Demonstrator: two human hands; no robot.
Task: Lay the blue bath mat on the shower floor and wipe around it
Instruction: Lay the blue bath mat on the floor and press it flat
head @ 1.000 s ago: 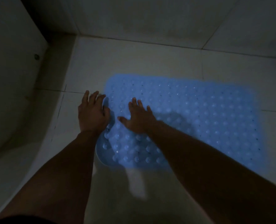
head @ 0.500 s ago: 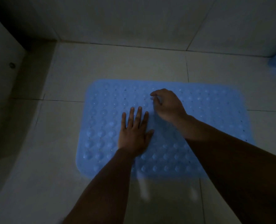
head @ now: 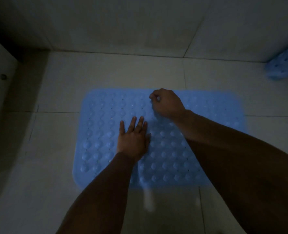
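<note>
Fingers of the left hand [head: 133, 141] lie straight and slightly spread, palm flat on the middle of the blue bath mat [head: 104, 132], pressing it down. Just beyond it, the right hand [head: 167, 103] rests near the mat's far edge with its fingers curled under; the dim light hides whether they pinch a bit of the mat or merely knuckle into it, so that cannot be told. One mat lies spread flat on the pale tiled shower floor [head: 59, 92], its far long edge roughly parallel to the tiled wall [head: 123, 26] and well clear of it. Rows of rounded bumps and small drain holes cover its surface. It looks like thin, soft rubber or vinyl: light, floppy, likely to fold or ripple if lifted by one corner, and probably clinging to the tile once pressed. Taking hold at two corners or along one edge would seem best for shifting it; flat palms suit smoothing. Two bare forearms reach in from below. One other blue, spotted object [head: 284, 65] sits in the far right corner, partly cut off; what it is cannot be told. No wiping cloth is clearly in either hand.
</note>
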